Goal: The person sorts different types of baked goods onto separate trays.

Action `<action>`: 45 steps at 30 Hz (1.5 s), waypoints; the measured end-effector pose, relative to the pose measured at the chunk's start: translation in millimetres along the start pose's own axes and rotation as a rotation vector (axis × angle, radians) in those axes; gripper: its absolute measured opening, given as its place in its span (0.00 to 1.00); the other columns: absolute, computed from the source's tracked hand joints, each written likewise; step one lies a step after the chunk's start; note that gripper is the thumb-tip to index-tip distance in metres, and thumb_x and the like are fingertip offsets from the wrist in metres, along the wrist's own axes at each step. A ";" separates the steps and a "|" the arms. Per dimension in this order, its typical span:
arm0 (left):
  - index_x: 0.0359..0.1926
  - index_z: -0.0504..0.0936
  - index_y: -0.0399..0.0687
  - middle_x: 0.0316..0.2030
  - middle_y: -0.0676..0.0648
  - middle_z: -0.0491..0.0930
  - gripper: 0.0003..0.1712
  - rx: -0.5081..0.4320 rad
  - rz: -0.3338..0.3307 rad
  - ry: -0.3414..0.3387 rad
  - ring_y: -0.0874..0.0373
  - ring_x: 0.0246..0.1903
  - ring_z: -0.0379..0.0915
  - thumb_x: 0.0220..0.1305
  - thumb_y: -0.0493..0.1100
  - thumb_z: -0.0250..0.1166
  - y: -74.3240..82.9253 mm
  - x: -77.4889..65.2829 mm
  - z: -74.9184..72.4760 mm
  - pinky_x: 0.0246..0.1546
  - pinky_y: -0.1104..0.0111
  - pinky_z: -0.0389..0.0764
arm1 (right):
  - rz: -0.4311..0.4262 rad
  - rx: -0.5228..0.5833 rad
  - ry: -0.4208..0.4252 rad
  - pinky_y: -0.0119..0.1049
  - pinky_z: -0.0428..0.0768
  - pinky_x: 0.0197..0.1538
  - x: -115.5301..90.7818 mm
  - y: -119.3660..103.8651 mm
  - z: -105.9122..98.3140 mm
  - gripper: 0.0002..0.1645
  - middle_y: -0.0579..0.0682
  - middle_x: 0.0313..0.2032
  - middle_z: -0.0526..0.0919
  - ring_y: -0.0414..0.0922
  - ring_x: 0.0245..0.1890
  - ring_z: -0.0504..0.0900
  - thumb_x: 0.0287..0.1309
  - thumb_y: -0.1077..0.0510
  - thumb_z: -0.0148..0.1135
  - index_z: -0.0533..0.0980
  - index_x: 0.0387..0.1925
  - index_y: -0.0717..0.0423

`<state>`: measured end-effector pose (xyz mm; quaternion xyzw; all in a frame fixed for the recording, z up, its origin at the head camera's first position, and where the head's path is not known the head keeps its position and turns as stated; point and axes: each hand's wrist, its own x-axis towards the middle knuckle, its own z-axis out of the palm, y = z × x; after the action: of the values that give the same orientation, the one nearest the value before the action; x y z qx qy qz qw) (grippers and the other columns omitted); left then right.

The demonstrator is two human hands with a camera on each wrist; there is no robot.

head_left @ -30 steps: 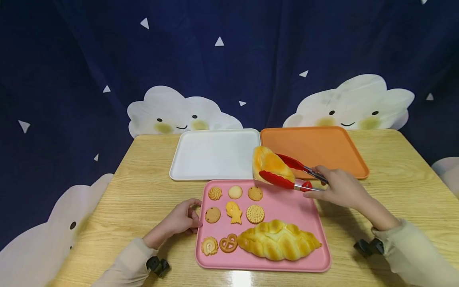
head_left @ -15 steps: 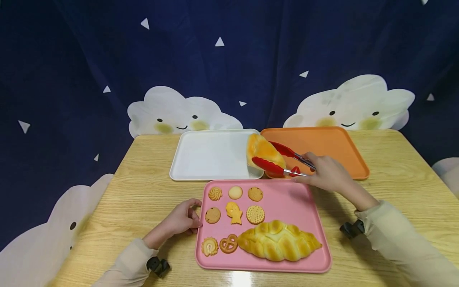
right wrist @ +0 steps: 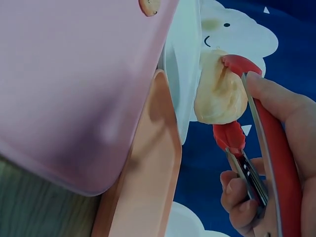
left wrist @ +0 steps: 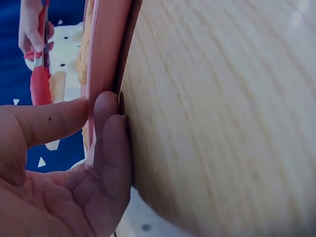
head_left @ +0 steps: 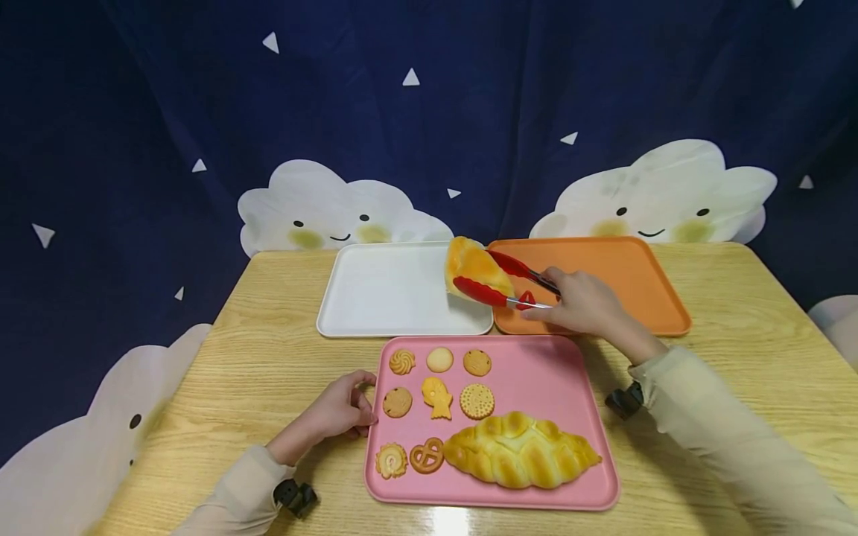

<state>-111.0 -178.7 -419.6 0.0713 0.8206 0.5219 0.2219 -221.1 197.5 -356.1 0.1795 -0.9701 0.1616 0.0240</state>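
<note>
My right hand grips a pair of red-tipped metal tongs. Between the tong tips is a golden bread roll, raised above the right part of the white tray. In the right wrist view, the roll shows its pale underside, with one red tip on either side. My left hand holds the left edge of the pink tray. Thumb and fingers pinch that tray's rim in the left wrist view.
Several cookies stand in rows on the pink tray, including a fish-shaped cookie and a pretzel. A large braided loaf lies at its front right. An orange tray adjoins the white one. A dark blue curtain hangs behind the table.
My right hand has carried the bread roll in the tongs left and away from me, from above the pink tray's back edge to over the white tray. The left hand stays put.
</note>
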 end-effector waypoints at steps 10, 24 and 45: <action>0.52 0.64 0.29 0.17 0.46 0.72 0.26 0.022 -0.010 0.001 0.58 0.15 0.71 0.50 0.26 0.61 0.9 0.8 0.4 0.14 0.67 0.73 | 0.007 -0.029 -0.038 0.38 0.65 0.23 22.7 -10.6 3.7 0.41 0.51 0.20 0.72 0.48 0.21 0.70 0.38 0.32 0.67 0.72 0.42 0.61; 0.51 0.65 0.30 0.17 0.45 0.73 0.25 0.035 -0.014 0.011 0.57 0.15 0.71 0.50 0.25 0.60 -1.2 1.7 0.3 0.14 0.66 0.73 | 0.016 -0.089 -0.114 0.38 0.72 0.24 55.7 -19.8 18.8 0.44 0.51 0.20 0.74 0.48 0.21 0.73 0.38 0.30 0.64 0.71 0.44 0.61; 0.51 0.65 0.30 0.18 0.46 0.73 0.25 0.027 -0.023 0.015 0.57 0.15 0.71 0.50 0.25 0.61 0.4 1.9 1.2 0.14 0.66 0.73 | 0.119 -0.035 -0.179 0.36 0.66 0.23 72.9 -16.3 36.2 0.45 0.52 0.19 0.70 0.50 0.22 0.72 0.37 0.28 0.63 0.69 0.42 0.62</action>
<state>-112.2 -176.8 -420.2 0.0609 0.8299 0.5088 0.2206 -283.0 146.6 -377.8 0.1349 -0.9799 0.1291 -0.0695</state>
